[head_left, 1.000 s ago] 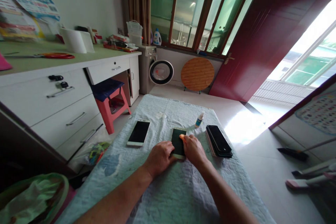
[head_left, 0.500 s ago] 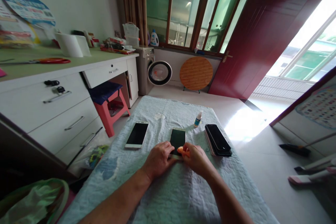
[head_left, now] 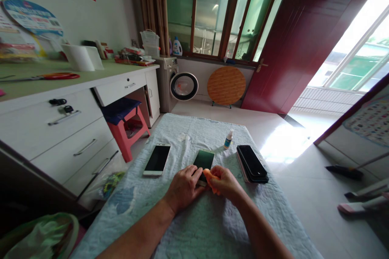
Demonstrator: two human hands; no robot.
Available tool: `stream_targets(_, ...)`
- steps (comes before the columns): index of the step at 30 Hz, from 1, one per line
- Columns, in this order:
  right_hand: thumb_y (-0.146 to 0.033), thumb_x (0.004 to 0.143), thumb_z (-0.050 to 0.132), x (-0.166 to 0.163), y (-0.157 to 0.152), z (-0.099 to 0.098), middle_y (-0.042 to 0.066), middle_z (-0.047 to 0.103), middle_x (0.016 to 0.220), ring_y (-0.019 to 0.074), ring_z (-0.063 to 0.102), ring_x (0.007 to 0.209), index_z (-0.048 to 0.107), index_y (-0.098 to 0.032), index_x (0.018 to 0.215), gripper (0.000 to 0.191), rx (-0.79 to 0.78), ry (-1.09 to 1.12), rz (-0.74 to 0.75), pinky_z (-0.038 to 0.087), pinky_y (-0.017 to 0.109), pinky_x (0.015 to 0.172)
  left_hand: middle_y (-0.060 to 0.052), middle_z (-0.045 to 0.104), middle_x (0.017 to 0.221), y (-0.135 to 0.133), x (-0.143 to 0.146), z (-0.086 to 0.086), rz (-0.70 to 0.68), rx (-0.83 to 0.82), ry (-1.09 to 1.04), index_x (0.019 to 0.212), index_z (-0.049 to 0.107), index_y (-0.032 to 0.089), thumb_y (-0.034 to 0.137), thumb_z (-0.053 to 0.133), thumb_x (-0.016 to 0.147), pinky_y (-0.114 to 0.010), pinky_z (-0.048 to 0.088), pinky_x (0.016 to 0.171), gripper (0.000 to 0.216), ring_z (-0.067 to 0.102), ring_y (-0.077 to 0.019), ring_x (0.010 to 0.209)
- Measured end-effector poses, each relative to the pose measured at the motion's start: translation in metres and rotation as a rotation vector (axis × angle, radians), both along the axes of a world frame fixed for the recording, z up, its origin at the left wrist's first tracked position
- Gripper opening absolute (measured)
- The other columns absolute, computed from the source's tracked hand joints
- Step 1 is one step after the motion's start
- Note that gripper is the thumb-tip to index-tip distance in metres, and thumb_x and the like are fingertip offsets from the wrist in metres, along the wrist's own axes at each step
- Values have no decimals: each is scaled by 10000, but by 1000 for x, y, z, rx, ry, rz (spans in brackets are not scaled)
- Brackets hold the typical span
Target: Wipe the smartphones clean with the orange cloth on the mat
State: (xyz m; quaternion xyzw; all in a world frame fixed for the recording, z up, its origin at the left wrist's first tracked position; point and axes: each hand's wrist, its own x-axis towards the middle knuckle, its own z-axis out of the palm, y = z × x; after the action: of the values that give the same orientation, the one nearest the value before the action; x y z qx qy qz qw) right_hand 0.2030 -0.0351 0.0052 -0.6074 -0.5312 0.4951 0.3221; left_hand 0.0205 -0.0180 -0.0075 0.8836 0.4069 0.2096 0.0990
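Note:
A smartphone (head_left: 205,158) with a dark screen lies at the middle of the cloth-covered table (head_left: 179,129), turned slightly clockwise. My left hand (head_left: 183,186) grips its lower left part, fingers over the screen and thumb near the bottom edge. Pinched in my right hand (head_left: 226,182) is a crumpled orange cloth (head_left: 212,180), which touches the lower right of the phone. To the left lies a white smartphone (head_left: 157,160), screen up. A small spray bottle (head_left: 228,139) stands beyond my right hand. On the right, a black phone (head_left: 251,160) rests on a stack of other phones.
A desk (head_left: 121,77) with drawers runs along the left, holding scissors (head_left: 57,76) and a paper roll (head_left: 81,57). A red stool (head_left: 126,129) stands partly under it. Farther back are a washing machine (head_left: 166,85) with its door open and a round wooden tabletop (head_left: 226,85).
The middle phone has turned a little clockwise under my left hand. My right hand has shifted slightly, and more of the orange cloth shows, hanging over the phone's lower right edge.

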Motion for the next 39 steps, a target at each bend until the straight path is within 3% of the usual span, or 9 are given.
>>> stream_targets(4, -300, 675, 608, -3, -2, 5, -50, 580, 590, 82, 505, 467, 513, -188, 767, 174, 43, 176, 51, 368, 175, 435, -100, 636, 1144, 1, -2, 3, 20, 5, 27, 1226, 560, 200, 299, 610, 833, -375, 512, 890, 408, 624, -256, 1022)
stream_targets(8, -361, 703, 652, -7, -3, 7, -43, 566, 640, 73, 483, 491, 510, -183, 773, 238, 110, 341, 88, 375, 188, 468, -75, 674, 1072, 6, -7, 3, 60, 24, -93, 1159, 588, 207, 272, 518, 881, -342, 510, 863, 294, 641, -226, 965)
stream_targets(13, -444, 709, 676, -8, 0, 4, -44, 537, 633, 71, 443, 476, 498, -193, 765, 313, 170, 332, -18, 360, 200, 458, -78, 686, 968, 11, -11, 5, 181, 0, -309, 1045, 628, 176, 289, 478, 888, -333, 494, 847, 245, 636, -224, 928)
stream_targets(17, -456, 721, 658, -2, 6, -5, -47, 508, 613, 80, 423, 480, 516, -195, 765, 300, 234, 244, -127, 338, 203, 448, -31, 665, 762, 12, -11, 10, 300, -243, -443, 910, 645, 155, 318, 491, 856, -279, 482, 677, 231, 625, -184, 712)
stream_targets(19, -447, 740, 640, 2, 9, -9, -48, 489, 607, 86, 422, 497, 535, -191, 774, 278, 282, 173, -183, 345, 206, 461, -25, 665, 762, 12, -10, 10, 301, -391, -558, 923, 639, 146, 328, 514, 830, -270, 477, 654, 240, 617, -181, 705)
stream_targets(23, -402, 769, 594, 8, 14, -17, -34, 510, 633, 108, 456, 541, 577, -185, 813, 222, 368, 1, -263, 375, 219, 505, -69, 682, 998, 13, -7, 4, 201, -763, -758, 1225, 501, 131, 270, 572, 745, -248, 480, 587, 505, 634, -189, 768)
stream_targets(27, -318, 767, 578, 11, 19, -21, 13, 593, 774, 146, 546, 686, 628, -187, 809, 146, 564, -222, -298, 431, 245, 638, -95, 672, 1038, 10, -7, 4, 113, -1010, -710, 1418, 274, 131, 241, 638, 698, -223, 446, 517, 814, 637, -179, 714)
stream_targets(34, -222, 802, 544, 5, 24, -26, 23, 626, 855, 159, 581, 776, 621, -196, 940, 159, 643, -313, -234, 438, 243, 702, -54, 690, 981, 6, -13, 11, 2, -958, -578, 1420, 287, 149, 202, 703, 660, -253, 474, 660, 869, 653, -227, 871)
stream_targets(39, -121, 829, 466, -2, 19, -22, 19, 581, 865, 138, 549, 784, 647, -207, 847, 202, 681, -376, -58, 420, 227, 715, -39, 690, 1064, 6, -14, 11, 56, -756, -412, 1388, 353, 208, 216, 725, 642, -271, 469, 738, 834, 647, -237, 930)
